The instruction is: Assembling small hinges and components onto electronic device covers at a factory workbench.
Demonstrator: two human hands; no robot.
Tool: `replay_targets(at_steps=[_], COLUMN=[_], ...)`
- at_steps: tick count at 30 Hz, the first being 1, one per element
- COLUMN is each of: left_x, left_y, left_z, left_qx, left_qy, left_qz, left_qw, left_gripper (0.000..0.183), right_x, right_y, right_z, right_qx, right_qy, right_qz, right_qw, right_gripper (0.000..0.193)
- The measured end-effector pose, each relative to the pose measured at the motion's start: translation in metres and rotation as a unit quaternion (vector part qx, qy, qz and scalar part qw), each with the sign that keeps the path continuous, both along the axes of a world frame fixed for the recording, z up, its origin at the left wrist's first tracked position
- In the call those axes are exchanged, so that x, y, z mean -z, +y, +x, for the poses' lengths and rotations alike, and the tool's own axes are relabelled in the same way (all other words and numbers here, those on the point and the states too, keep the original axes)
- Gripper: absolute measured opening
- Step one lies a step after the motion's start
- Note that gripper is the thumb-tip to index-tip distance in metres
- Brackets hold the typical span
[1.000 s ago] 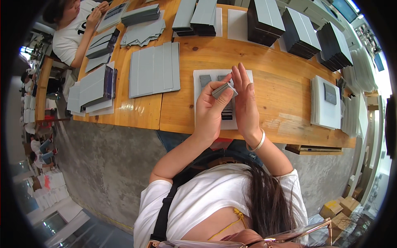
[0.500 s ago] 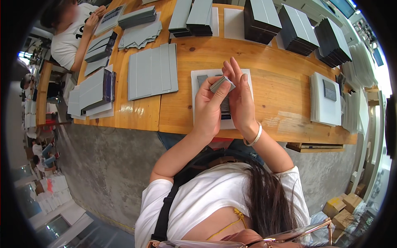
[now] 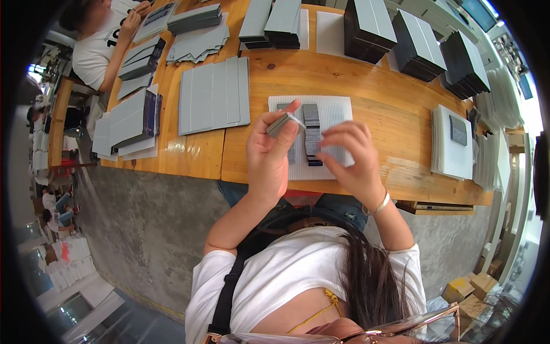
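A small stack of thin grey rectangular pieces is held between the thumb and fingers of my left hand, raised over the table. My right hand, a little blurred, hovers to the right with its fingers curved and apart; nothing shows in it. Between the hands, a row of small dark-grey pieces lies on a white ribbed sheet. Another grey piece on that sheet is partly hidden behind my left hand.
Larger grey panels lie flat on the wooden table to the left. Tall panel stacks line the far edge. At right, a pile of white sheets carries a grey piece. A person sits at the far left.
My hands have come apart: the left moved left and slightly nearer with the stack, the right moved right and nearer. The dark pieces on the sheet are now more exposed.
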State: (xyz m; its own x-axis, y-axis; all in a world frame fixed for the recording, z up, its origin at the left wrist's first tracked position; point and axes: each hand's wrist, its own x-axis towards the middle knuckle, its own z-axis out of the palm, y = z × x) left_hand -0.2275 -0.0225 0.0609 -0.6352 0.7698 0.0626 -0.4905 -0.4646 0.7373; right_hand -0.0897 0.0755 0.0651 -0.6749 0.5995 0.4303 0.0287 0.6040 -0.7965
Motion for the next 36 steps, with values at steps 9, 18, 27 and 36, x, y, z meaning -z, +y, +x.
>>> replay_targets(at_steps=[9, 18, 27, 36], left_x=[0.000, 0.000, 0.000, 0.001], left_y=[-0.019, -0.024, -0.026, -0.025], left_z=[-0.002, -0.001, -0.002, -0.001], left_qx=[-0.015, -0.001, -0.004, 0.000], left_qy=[0.042, 0.022, 0.029, 0.030], left_qz=[-0.013, -0.030, -0.035, -0.039], left_qw=[0.999, 0.999, 0.999, 0.999], left_gripper=[0.017, 0.016, 0.016, 0.018], right_x=[0.009, 0.012, 0.006, 0.001], right_y=[-0.009, -0.008, -0.008, -0.006], right_z=[0.012, 0.004, 0.016, 0.013], right_qx=[0.021, 0.035, -0.020, -0.044], right_qy=[-0.133, -0.139, -0.140, -0.201], right_qz=[0.234, 0.226, 0.246, 0.230], right_qw=[0.963, 0.964, 0.959, 0.951], right_gripper=[0.014, 0.013, 0.013, 0.012])
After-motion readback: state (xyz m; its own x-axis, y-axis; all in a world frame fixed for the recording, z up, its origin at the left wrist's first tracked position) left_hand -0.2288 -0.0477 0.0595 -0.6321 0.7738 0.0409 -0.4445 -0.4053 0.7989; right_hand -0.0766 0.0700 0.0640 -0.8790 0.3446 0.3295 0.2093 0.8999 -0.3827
